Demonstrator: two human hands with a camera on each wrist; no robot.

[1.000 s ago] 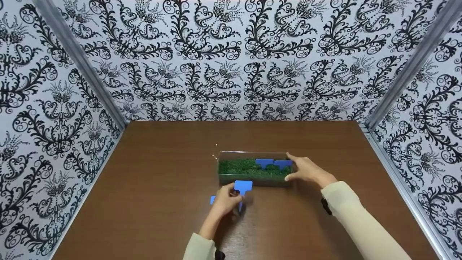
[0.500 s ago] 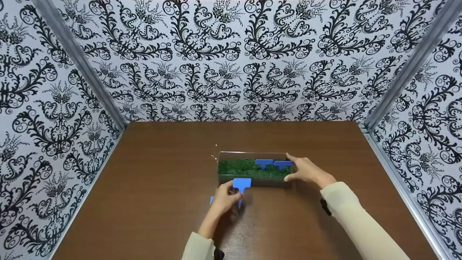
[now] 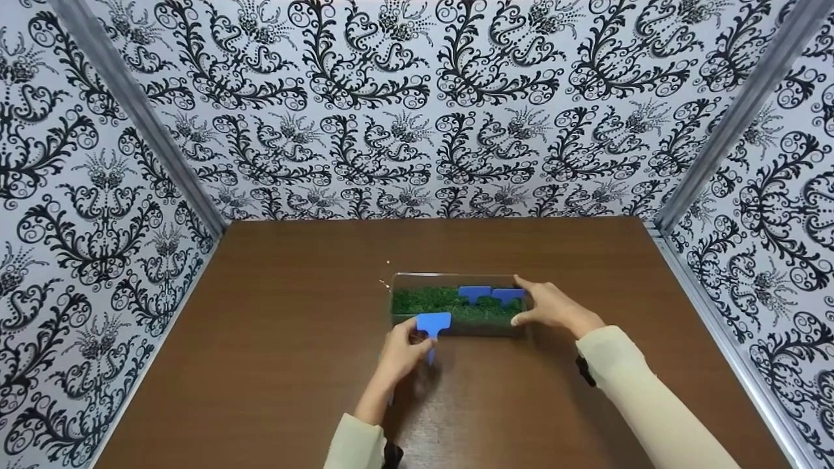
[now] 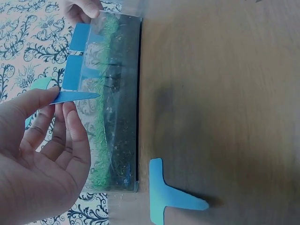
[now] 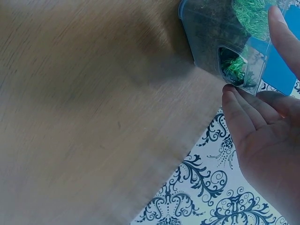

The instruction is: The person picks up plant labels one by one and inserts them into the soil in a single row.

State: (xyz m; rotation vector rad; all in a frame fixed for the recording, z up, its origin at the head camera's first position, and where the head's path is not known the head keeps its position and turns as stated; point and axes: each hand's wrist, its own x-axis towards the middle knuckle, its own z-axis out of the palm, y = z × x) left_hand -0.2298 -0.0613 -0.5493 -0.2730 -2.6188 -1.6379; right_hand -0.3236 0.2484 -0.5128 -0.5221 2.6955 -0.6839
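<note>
One blue T-shaped marker (image 3: pixel 434 322) is in the grip of the left hand (image 3: pixel 400 353), pinched between thumb and fingers with its head up and its pointed stem down. It hangs at the near side of the clear box (image 3: pixel 485 329), outside the green grass (image 3: pixel 422 301); whether it touches the box wall I cannot tell. Two planted markers (image 3: pixel 474 293) stand side by side in the grass, toward the right end. The right hand (image 3: pixel 554 306) has that end in its grip, thumb and fingers spread across it. Outside the box, a loose marker (image 4: pixel 161 199) lies flat on the surface (image 3: pixel 293 339), near the wall, best seen from the left wrist. By my judgement the work is about half done: two markers are in, while the held one and the loose one have yet to be planted. Beyond rises a patterned wall (image 3: pixel 391 150).
</note>
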